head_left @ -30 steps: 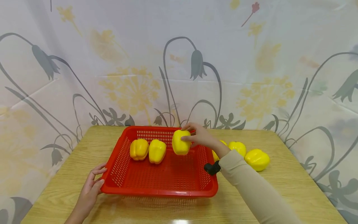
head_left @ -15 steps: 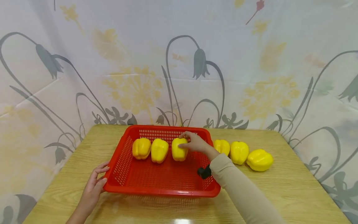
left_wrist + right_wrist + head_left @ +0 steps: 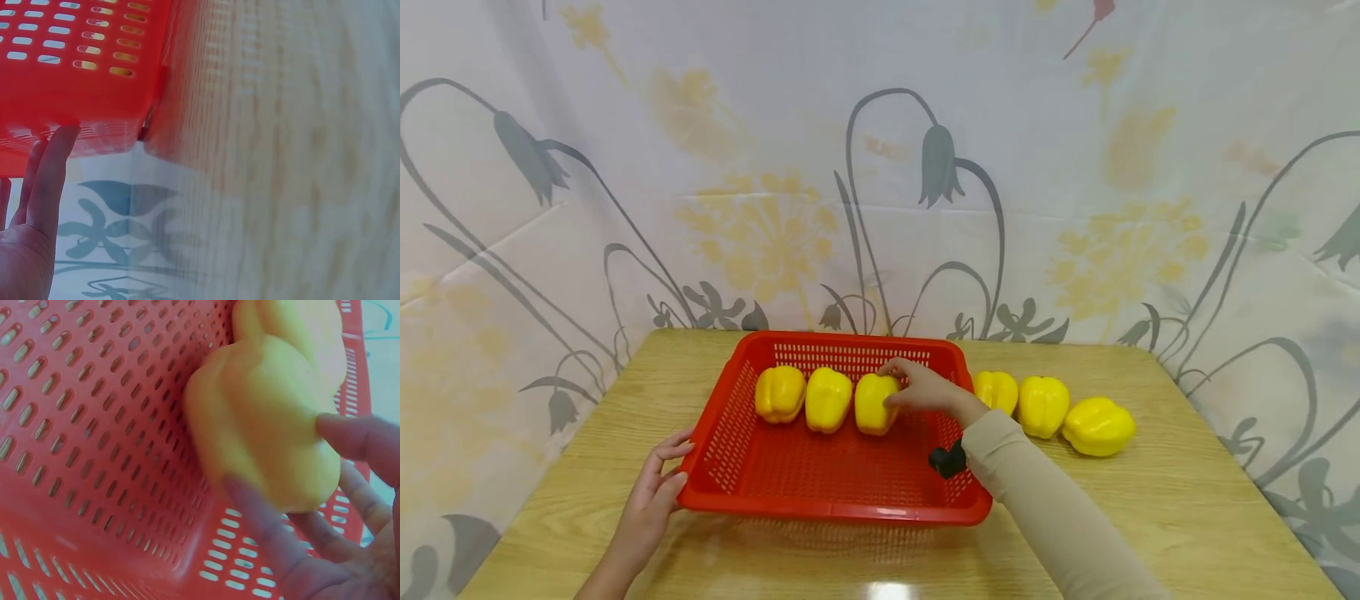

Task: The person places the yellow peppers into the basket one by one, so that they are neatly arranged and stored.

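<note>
My right hand (image 3: 921,387) holds a yellow bell pepper (image 3: 874,408) inside the red basket (image 3: 831,510). In the right wrist view, the thumb and fingers lie against both sides of that pepper (image 3: 262,419), close to the basket's perforated wall. Two more yellow bell peppers, one at far left (image 3: 779,394) and one in the middle (image 3: 828,400), sit to its left in a row. My left hand (image 3: 647,500) touches the basket's left rim. Straight fingers (image 3: 50,181) against the red plastic show in the left wrist view.
Right of the basket, three yellow bell peppers lie on the wooden table (image 3: 1165,500): one partly behind the rim (image 3: 996,390), a middle one (image 3: 1042,406) and an outer one (image 3: 1098,426). A flower-printed curtain (image 3: 1037,167) hangs behind the table.
My right hand has lowered the bell pepper into the basket and shifted it left, beside the other two. The left hand has stayed at the rim.
</note>
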Tool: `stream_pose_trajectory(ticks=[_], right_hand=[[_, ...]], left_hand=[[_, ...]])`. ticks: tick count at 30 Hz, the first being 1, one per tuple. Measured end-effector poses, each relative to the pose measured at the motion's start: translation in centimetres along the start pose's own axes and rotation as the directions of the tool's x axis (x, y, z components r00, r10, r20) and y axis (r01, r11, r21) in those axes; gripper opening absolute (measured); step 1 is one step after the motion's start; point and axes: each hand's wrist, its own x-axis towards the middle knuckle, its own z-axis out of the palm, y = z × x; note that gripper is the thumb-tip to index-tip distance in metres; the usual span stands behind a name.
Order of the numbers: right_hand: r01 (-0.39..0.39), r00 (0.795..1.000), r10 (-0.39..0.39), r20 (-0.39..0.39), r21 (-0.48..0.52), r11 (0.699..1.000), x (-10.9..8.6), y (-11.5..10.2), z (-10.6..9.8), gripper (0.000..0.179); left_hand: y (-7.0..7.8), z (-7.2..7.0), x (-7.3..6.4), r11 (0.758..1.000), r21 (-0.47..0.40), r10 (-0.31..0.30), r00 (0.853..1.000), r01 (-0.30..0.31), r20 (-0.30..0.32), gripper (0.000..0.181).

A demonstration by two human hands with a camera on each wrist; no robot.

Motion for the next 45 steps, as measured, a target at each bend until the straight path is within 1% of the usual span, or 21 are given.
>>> stream_pose_trajectory(ticks=[3, 6, 10, 15, 20, 26, 31, 33, 36, 40, 45], right_hand=[[0.004, 1.000, -0.005, -0.027, -0.035, 0.999, 0.1, -0.1, 0.0, 0.036], [0.010, 0.999, -0.012, -0.035, -0.057, 0.998, 0.2, -0.2, 0.0, 0.036], [0.009, 0.999, -0.011, -0.044, -0.053, 0.999, 0.1, -0.5, 0.0, 0.036], [-0.006, 0.995, -0.001, -0.095, -0.072, 0.997, -0.2, -1.0, -0.2, 0.033], [0.024, 0.994, -0.032, -0.102, -0.079, 0.997, -0.8, -2.2, -1.0, 0.034], [0.092, 0.988, -0.100, -0.115, -0.080, 0.993, -2.3, -3.6, -1.9, 0.033], [0.152, 0.979, -0.162, -0.123, -0.088, 0.984, -3.8, -4.2, -2.5, 0.032], [0.180, 0.974, -0.190, -0.125, -0.090, 0.980, -4.4, -4.3, -2.8, 0.031], [0.210, 0.967, -0.222, -0.126, -0.099, 0.973, -5.3, -4.1, -3.2, 0.031], [0.216, 0.963, -0.229, -0.141, -0.100, 0.971, -6.5, -3.3, -3.8, 0.030], [0.197, 0.962, -0.211, -0.173, -0.090, 0.976, -7.9, -1.9, -4.1, 0.031]], left_hand=[[-0.1, 0.1, 0.1, 1.000, -0.021, 0.010, 1.000, -0.010, 0.010, 0.030], [-0.1, 0.1, 0.1, 1.000, -0.017, 0.006, 1.000, -0.005, 0.012, 0.030], [-0.1, -0.1, 0.1, 1.000, 0.018, -0.012, 1.000, 0.012, -0.002, 0.029], [-0.2, -0.1, 0.1, 1.000, 0.003, -0.001, 1.000, 0.001, 0.013, 0.030], [-0.3, 0.0, 0.2, 1.000, -0.003, 0.007, 1.000, -0.007, 0.011, 0.030], [-0.2, 0.0, 0.3, 1.000, -0.005, 0.009, 1.000, -0.009, 0.009, 0.030], [-0.1, -0.3, 0.2, 1.000, 0.006, 0.005, 1.000, -0.005, 0.012, 0.030], [0.0, -0.3, 0.1, 1.000, 0.016, 0.002, 1.000, -0.002, 0.005, 0.030], [0.0, -0.3, 0.0, 1.000, 0.008, -0.012, 1.000, 0.012, -0.004, 0.031], [0.0, -0.2, -0.1, 1.000, 0.006, -0.025, 1.000, 0.025, -0.001, 0.031], [-0.1, -0.1, -0.2, 1.000, 0.013, -0.003, 1.000, 0.003, 0.003, 0.031]])
